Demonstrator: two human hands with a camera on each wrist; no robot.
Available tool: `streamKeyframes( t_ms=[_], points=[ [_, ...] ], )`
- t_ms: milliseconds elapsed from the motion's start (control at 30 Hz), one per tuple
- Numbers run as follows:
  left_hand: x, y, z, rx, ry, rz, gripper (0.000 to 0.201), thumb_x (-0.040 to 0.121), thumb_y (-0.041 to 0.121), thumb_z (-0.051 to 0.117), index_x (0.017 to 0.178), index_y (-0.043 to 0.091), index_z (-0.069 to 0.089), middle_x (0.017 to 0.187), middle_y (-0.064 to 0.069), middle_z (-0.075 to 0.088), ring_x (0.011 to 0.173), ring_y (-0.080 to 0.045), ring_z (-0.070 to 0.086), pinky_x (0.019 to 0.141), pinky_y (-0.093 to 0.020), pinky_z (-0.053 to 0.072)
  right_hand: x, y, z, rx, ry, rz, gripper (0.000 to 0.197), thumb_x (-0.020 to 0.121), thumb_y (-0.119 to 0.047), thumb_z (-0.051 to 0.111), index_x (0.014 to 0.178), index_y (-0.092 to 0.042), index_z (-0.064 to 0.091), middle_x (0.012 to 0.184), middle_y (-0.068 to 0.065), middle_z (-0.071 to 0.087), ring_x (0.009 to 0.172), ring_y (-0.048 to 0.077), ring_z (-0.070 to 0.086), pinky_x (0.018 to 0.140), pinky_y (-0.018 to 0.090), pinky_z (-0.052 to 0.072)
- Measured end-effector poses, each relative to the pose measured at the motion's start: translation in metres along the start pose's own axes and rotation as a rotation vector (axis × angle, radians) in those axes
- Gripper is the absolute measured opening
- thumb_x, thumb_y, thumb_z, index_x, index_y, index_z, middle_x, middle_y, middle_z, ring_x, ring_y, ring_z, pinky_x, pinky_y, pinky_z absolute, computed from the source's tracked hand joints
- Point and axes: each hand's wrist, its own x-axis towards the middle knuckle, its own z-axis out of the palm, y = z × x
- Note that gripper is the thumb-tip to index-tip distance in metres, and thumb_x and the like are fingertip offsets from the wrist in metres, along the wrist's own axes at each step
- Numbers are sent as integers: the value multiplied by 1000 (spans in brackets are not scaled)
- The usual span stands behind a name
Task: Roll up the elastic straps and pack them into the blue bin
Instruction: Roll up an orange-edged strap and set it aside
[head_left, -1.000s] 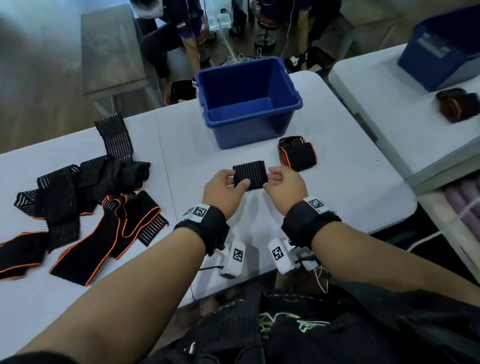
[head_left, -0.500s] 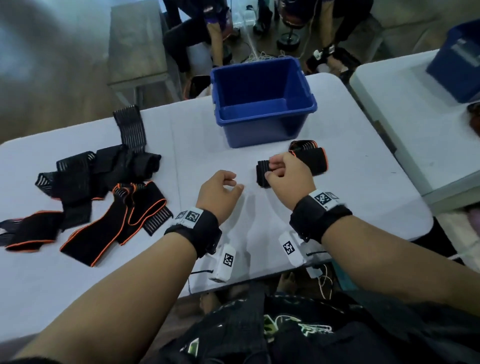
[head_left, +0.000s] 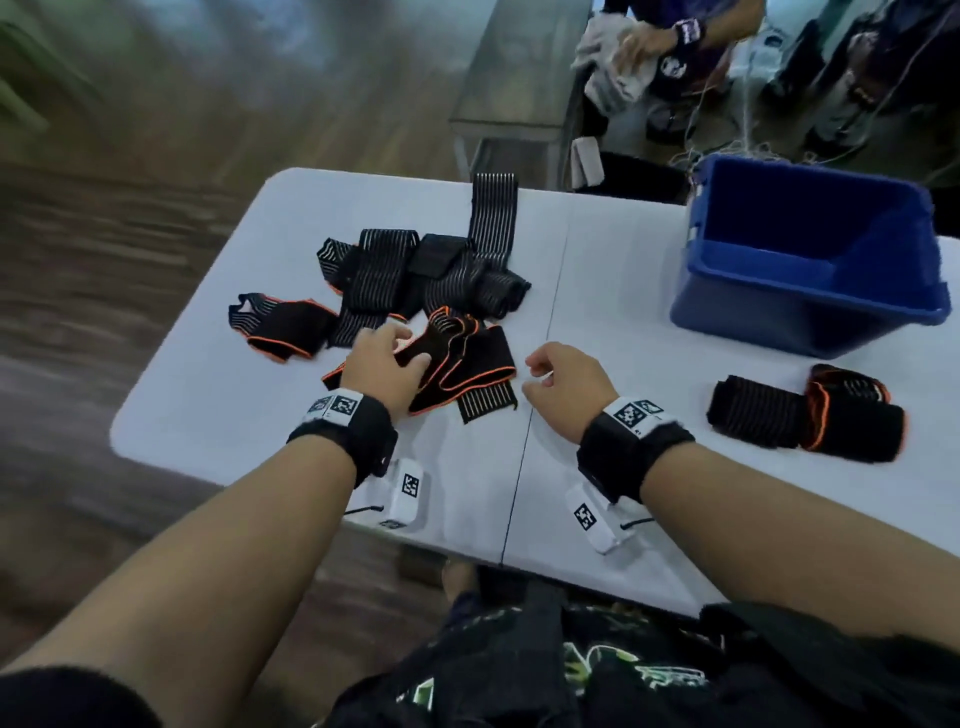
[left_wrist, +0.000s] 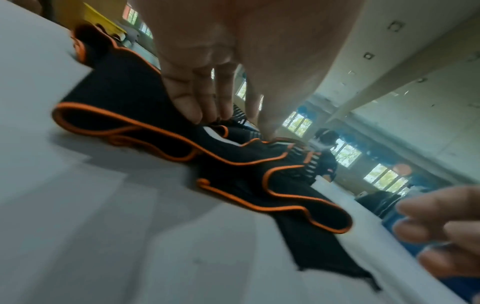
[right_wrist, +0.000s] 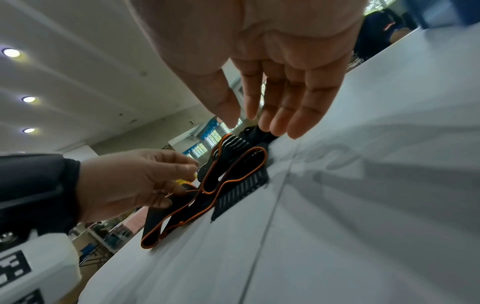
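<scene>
A black strap with orange trim (head_left: 467, 358) (left_wrist: 116, 96) (right_wrist: 176, 211) lies crumpled on the white table (head_left: 623, 291). My left hand (head_left: 410, 353) (left_wrist: 231, 123) pinches its near fold between curled fingers and thumb. My right hand (head_left: 535, 374) (right_wrist: 259, 121) hovers just right of the strap, fingers relaxed, holding nothing. Behind the strap is a loose pile of striped black straps (head_left: 415, 270). Two rolled straps lie to my right, one plain black (head_left: 753, 415) and one orange-trimmed (head_left: 857, 426). The blue bin (head_left: 748, 317) stands at the far right, and what shows of its inside is bare.
Another orange-edged strap (head_left: 280, 327) lies left of the pile. A grey bench (head_left: 519, 93) and another person's hands (head_left: 639, 47) are beyond the table's far edge. The table's left edge falls off to wooden floor.
My right hand set the rolled black strap down beside the other roll and let go. Both hands moved left to the pile, and my left hand took hold of the orange-trimmed strap.
</scene>
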Motion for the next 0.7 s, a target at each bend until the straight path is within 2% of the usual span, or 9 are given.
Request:
streamKeyframes(
  t_ms=[100,233,367,467,533,600,633,700],
  points=[
    [5,-22,2,186,-119,-22,51,87,42,71,133,22,61,127,-13,57,118,-34,55,105,-41,43,14,-17,10,2,-9,1,29,89,-22,63,118,-18,61,108,-1,65,97,18,61,85,27,46],
    [-4,-34,3,253,-168,28,48,90,45,66,133,24,61,126,-9,58,121,-35,49,107,-43,39,32,-36,21,18,-28,28,37,91,-30,64,125,-22,57,102,-3,62,92,18,61,82,31,51],
    [-15,-41,2,231,-167,58,48,89,44,65,132,23,59,121,-7,57,116,-30,51,100,-41,43,50,-49,34,13,-14,48,42,87,-43,68,124,-26,56,99,-1,66,91,17,64,80,32,52],
    [-17,-45,-4,214,-184,67,42,89,40,65,127,22,61,115,-5,64,108,-27,60,88,-36,47,57,-58,44,-53,-42,47,48,81,-49,74,120,-27,58,99,-5,62,90,15,60,76,27,45],
    [-16,-47,-10,169,-197,62,34,90,39,65,120,23,63,105,-3,69,102,-25,63,83,-33,47,60,-64,51,-95,-49,24,47,78,-48,77,116,-25,61,99,-5,60,91,14,58,76,25,42],
    [-13,-50,-15,90,-196,46,29,90,37,65,116,24,64,95,2,71,96,-21,65,81,-31,49,62,-67,57,-116,-47,14,36,80,-40,76,110,-23,64,97,-6,61,89,14,59,73,25,42],
    [-11,-50,-16,61,-187,53,29,91,36,65,117,23,63,95,3,70,95,-19,64,81,-30,49,63,-68,58,-112,-41,16,29,82,-36,74,107,-23,65,94,-6,61,88,15,60,71,25,42],
    [-6,-49,-19,32,-142,107,35,91,35,66,123,22,60,107,3,66,100,-17,61,87,-30,47,63,-71,61,-85,-18,18,19,84,-28,72,101,-24,66,94,-5,63,89,16,62,71,25,45]
  ],
)
